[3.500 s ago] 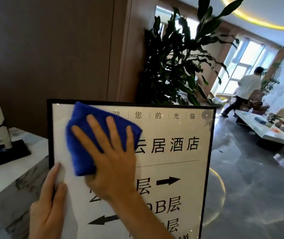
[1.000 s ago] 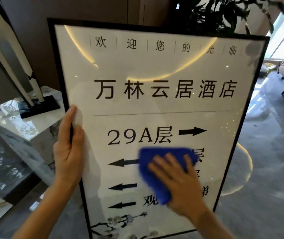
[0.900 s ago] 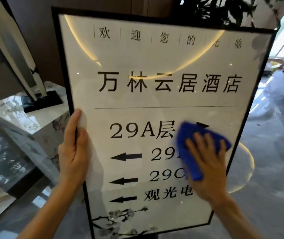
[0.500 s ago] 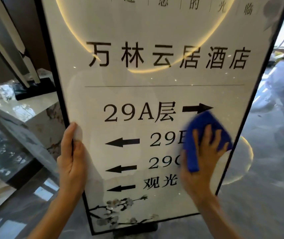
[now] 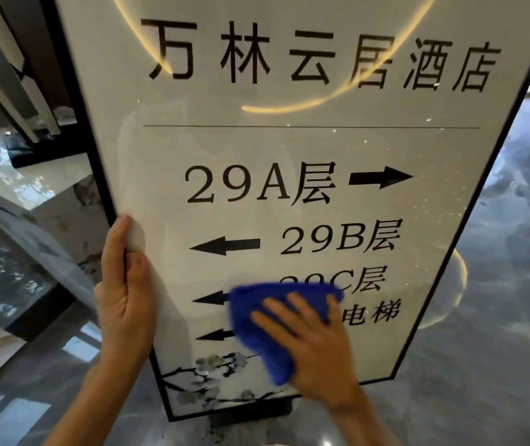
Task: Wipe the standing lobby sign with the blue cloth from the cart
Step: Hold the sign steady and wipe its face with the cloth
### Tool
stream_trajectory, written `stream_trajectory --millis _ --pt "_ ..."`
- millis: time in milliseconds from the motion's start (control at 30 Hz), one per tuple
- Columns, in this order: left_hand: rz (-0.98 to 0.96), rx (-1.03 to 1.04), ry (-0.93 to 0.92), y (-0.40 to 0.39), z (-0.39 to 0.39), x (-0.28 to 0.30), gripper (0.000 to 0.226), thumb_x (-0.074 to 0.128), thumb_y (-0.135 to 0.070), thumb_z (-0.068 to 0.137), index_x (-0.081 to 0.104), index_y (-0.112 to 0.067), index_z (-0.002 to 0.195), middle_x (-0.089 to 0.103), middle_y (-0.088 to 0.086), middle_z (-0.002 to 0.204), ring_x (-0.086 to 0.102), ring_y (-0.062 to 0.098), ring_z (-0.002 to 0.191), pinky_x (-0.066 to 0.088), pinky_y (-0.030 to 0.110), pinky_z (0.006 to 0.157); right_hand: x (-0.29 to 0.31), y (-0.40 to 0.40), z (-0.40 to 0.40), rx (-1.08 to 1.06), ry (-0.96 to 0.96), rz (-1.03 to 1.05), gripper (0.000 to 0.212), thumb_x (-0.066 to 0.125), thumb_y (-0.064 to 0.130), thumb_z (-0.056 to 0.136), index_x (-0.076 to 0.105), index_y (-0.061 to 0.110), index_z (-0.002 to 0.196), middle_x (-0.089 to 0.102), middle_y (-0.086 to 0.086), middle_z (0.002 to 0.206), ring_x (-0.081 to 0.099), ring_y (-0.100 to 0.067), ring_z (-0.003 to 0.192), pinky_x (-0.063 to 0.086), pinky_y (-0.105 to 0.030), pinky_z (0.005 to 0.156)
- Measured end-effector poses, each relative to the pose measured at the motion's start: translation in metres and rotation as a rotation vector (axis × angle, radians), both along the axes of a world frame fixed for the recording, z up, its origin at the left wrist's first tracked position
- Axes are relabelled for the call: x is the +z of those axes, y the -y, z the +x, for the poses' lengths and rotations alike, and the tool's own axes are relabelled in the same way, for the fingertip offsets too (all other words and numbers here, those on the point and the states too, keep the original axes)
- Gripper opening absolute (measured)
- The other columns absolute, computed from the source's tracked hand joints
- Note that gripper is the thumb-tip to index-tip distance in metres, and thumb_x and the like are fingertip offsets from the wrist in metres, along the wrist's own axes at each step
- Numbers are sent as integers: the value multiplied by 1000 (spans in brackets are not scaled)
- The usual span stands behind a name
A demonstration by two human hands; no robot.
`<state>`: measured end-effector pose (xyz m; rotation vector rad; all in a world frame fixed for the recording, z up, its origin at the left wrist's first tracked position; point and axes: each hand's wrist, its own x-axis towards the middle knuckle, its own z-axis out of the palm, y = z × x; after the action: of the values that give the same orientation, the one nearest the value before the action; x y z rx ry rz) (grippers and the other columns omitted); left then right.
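Observation:
The standing lobby sign (image 5: 289, 149) fills most of the head view: a glossy white panel in a thin black frame, with black characters and arrows and a flower print at the bottom. My left hand (image 5: 125, 294) grips its left frame edge, thumb on the front. My right hand (image 5: 315, 346) lies flat on the blue cloth (image 5: 267, 329) and presses it against the lower middle of the panel, covering part of the lower text lines.
A marble-topped counter (image 5: 48, 188) with a dark-based ornament (image 5: 25, 146) stands close on the left of the sign. Polished grey stone floor (image 5: 498, 317) spreads to the right and below. The sign's dark base (image 5: 251, 413) shows under the frame.
My right hand has slid the blue cloth from the right side of the panel down and left to the lower middle. The view has come closer to the sign. My left hand keeps its hold.

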<state>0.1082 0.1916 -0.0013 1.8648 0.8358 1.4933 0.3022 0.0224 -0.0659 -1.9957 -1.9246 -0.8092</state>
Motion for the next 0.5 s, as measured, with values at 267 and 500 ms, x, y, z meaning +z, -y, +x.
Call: stream_trajectory --millis 267,500 --pt "-126 -13 -16 29 -14 -41 56 31 -18 103 33 -61 139 48 -54 113 46 -32 92 33 -11 77 24 50 111 -307 -370 252 48 38 39 102 43 16 143 33 -14 155 18 -37 151 9 -72 115" --pt "-49 -53 -9 26 -13 -49 59 28 -3 102 35 -41 147 44 -53 121 40 -35 103 28 -12 85 -17 22 60 -338 -454 417 78 49 26 89 12 37 157 12 -2 164 6 -37 152 0 -73 114"
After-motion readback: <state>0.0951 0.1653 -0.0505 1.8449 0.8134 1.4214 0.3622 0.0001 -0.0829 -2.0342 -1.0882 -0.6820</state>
